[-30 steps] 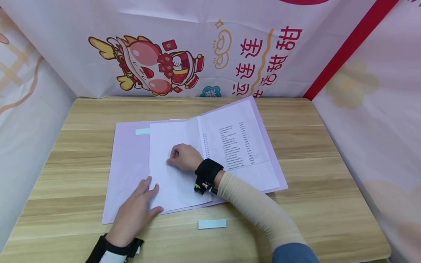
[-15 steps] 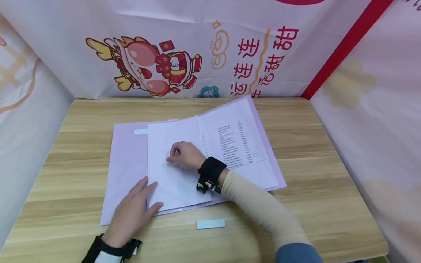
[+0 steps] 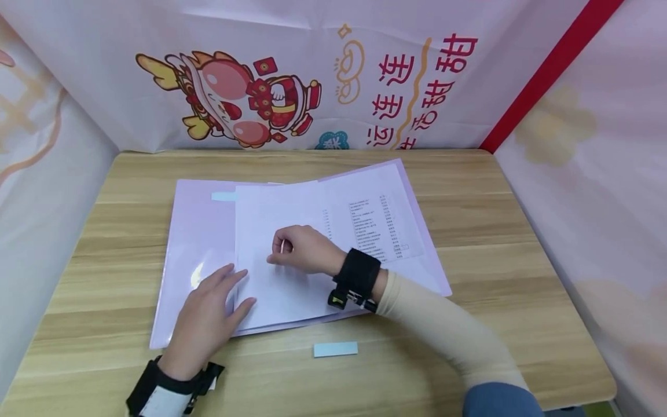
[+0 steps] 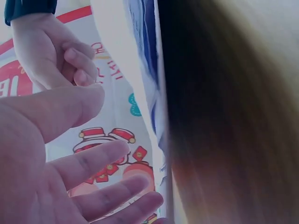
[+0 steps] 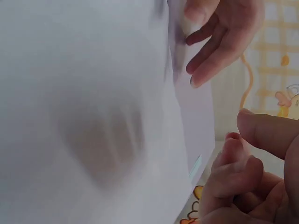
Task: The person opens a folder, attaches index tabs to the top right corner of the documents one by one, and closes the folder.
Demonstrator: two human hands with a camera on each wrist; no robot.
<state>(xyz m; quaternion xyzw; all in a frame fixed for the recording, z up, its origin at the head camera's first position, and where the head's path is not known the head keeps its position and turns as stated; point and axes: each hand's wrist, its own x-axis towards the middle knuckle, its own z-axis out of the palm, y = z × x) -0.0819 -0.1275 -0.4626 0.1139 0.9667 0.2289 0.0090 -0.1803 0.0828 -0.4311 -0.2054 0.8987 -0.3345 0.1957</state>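
A lilac folder point(image 3: 198, 231) lies open on the table, with white pages point(image 3: 281, 301) spread inside. Printed rows of text point(image 3: 372, 229) show on the right-hand page. My left hand point(image 3: 205, 315) is at the left edge of the blank page, its fingers spread and nearly straight over the page and cover. Above the blank page is my right hand point(image 3: 307, 249), fingers curled and thumb near the index finger. In the right wrist view, nothing shows between that thumb and the curled fingers point(image 5: 233, 177), and a hand shadow falls on the paper.
A pale blue strip point(image 3: 335, 349) lies on the wooden table point(image 3: 500, 278) in front of the folder. Another pale blue strip point(image 3: 223, 196) is at the top of the left cover. A printed cloth point(image 3: 292, 35) hangs behind the table.
The folder's left part has shifted slightly up and left in the view. My right hand has moved a little to the right, still curled. My left hand stays at the page's edge.
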